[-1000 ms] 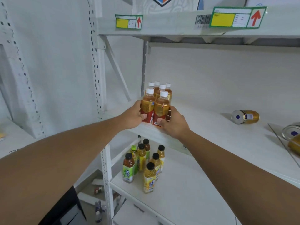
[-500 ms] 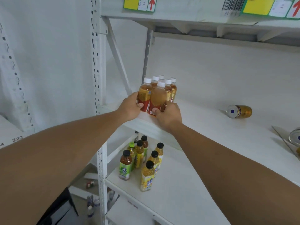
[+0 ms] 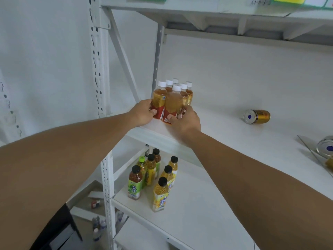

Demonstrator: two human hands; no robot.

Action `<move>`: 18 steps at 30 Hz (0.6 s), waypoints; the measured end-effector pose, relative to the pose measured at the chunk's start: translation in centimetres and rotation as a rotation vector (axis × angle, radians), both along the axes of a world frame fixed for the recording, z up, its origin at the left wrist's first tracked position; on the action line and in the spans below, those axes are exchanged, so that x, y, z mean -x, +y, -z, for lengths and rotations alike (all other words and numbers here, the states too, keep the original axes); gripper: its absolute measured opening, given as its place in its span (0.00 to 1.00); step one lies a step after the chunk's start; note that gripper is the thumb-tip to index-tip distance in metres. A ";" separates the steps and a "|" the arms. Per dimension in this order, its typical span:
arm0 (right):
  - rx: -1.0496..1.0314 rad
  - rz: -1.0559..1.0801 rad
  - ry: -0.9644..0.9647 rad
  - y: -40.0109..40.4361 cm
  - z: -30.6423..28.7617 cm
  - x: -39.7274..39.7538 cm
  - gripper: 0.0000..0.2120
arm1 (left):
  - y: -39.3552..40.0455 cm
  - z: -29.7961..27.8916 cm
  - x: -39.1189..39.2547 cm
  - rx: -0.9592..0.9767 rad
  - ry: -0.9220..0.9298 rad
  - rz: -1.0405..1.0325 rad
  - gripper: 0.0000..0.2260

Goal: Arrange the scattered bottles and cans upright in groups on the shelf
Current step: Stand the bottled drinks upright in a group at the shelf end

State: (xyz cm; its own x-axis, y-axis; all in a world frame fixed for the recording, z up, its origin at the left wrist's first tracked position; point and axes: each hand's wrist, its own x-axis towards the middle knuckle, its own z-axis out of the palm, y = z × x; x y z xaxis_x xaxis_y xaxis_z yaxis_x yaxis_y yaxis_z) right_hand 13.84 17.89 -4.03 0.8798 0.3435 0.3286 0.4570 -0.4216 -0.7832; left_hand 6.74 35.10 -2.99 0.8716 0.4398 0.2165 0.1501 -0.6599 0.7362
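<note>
Left hand (image 3: 142, 112) wraps the left side of the white-capped bottle cluster (image 3: 172, 101), thumb across the red label of the front-left bottle (image 3: 158, 103). Right hand (image 3: 185, 119) grasps the cluster from the right, thumb on the lower label of the front-right bottle (image 3: 173, 105), fingers curled round its far side. Both hands clamp the group between them. Cluster is six amber bottles, all upright, packed touching, standing at the front-left corner of the middle shelf (image 3: 234, 141), close to the left upright post (image 3: 100, 69). Further right on that shelf, toward the back edge, a gold can (image 3: 256, 116) lies on its side, well apart from the cluster. At the shelf's right edge another can (image 3: 326, 147) is partly cut off by the frame; orientation not clear. On the lower shelf (image 3: 189, 213), near its left edge, a group of dark-capped bottles (image 3: 153, 177) stands upright, yellow and green labels, one with a green cap. Below that, more small bottles (image 3: 98, 226) sit low down, blurred. Upper shelf (image 3: 216, 9) carries label tags along its front edge.
</note>
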 end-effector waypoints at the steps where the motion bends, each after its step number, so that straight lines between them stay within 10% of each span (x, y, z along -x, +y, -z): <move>1: 0.000 0.007 0.005 0.0 0.0 0.0 0.28 | 0.0 -0.1 -0.1 0.009 0.004 0.003 0.19; 18: 0.059 0.021 -0.030 0.3 0.1 -0.3 0.21 | -0.7 -0.4 -0.6 0.210 -0.005 0.040 0.16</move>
State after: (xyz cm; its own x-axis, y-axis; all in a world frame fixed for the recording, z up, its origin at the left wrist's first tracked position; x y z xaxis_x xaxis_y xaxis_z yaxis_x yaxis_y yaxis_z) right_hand 14.11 18.16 -4.09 0.8772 0.3446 0.3344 0.4703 -0.4763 -0.7430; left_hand 7.31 34.42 -2.61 0.8884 0.4409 0.1280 0.1231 -0.4972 0.8589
